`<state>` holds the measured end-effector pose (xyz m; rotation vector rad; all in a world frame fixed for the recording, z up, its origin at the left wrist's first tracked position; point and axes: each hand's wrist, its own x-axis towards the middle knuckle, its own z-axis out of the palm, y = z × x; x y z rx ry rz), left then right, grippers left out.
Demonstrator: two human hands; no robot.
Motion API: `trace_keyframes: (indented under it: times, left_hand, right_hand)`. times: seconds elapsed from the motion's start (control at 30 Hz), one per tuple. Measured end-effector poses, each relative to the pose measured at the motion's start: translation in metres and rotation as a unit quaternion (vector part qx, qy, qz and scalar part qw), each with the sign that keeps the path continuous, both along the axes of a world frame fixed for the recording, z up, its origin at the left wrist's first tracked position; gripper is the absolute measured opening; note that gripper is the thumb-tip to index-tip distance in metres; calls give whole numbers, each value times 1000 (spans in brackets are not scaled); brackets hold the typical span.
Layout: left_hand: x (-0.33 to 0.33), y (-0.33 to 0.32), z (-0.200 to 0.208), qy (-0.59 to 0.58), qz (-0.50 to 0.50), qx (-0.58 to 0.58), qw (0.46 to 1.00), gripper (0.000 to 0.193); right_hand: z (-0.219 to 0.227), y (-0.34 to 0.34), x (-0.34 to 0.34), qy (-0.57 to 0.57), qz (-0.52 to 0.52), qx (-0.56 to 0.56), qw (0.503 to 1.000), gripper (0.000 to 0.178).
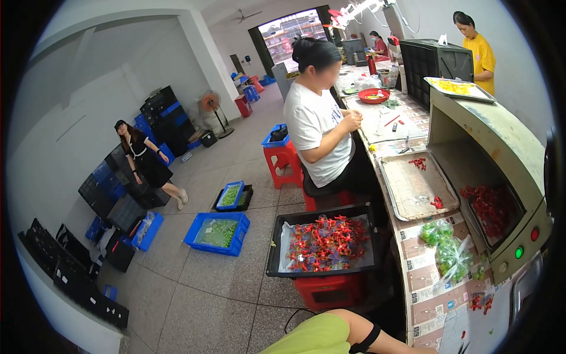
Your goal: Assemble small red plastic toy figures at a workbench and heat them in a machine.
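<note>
My left arm (354, 325), in a yellow-green sleeve with a black band, reaches along the lower edge toward the worktable (421, 304). Both of my hands lie outside the picture. Small red pieces (482, 303) in clear plastic rest on the table near that arm. Beyond them is a clear plastic bag with green pieces (437, 235). A worn, shallow tray (413, 186) holds a few red pieces. On the right stands a beige machine (512, 138) with a green and a red button; a pan of red pieces (494, 209) sits in its opening.
A black crate (272, 251) of red pieces rests on a red stool (330, 292) beside the table. Blue crates (200, 249) with green pieces stand on the floor. A seated co-worker (318, 118) works at the table; a person in black (144, 156) stands left.
</note>
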<state>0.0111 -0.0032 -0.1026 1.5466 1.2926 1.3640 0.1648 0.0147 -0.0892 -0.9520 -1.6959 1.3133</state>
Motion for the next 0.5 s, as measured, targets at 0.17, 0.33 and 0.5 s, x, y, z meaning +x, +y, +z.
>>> trace_keyframes:
  times: [0.17, 0.33, 0.5]
  left_hand:
    - [-2, 0, 2, 4, -8, -8, 1000, 37]
    - [0, 0, 4, 10, -7, -10, 1000, 37]
    - [0, -1, 6, 8, -27, -24, 999, 37]
  right_hand:
    - [0, 1, 0, -5, 4, 0, 1000, 26]
    - [3, 1, 1, -21, 4, 17, 1000, 26]
    - [4, -3, 1, 10, -2, -20, 1000, 27]
